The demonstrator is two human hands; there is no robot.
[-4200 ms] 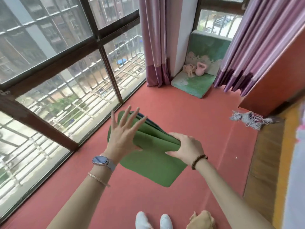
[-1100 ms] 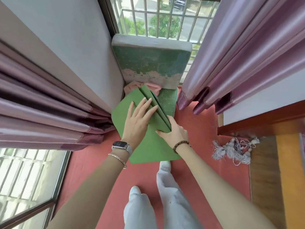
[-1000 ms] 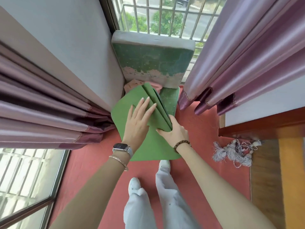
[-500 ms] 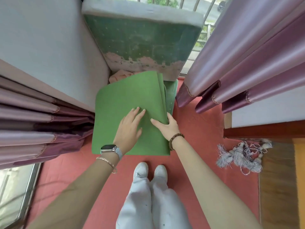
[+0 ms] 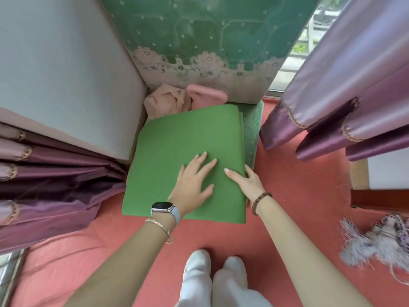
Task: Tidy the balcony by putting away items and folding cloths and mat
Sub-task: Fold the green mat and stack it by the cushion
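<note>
Two hands on the folded green mat here. It's lying flat on a low green cushion in the far corner, covering most of it. Left hand is spread flat on top, fingers straight, just pressing down. Right hand has the mat's right edge, thumb on top and fingers curled over the side of the folded layers. Crumpled pink cloths sit just behind the mat, against an upright cushion. Purple curtains hang on both sides, and a grey tassel lies on the red floor near right.
</note>
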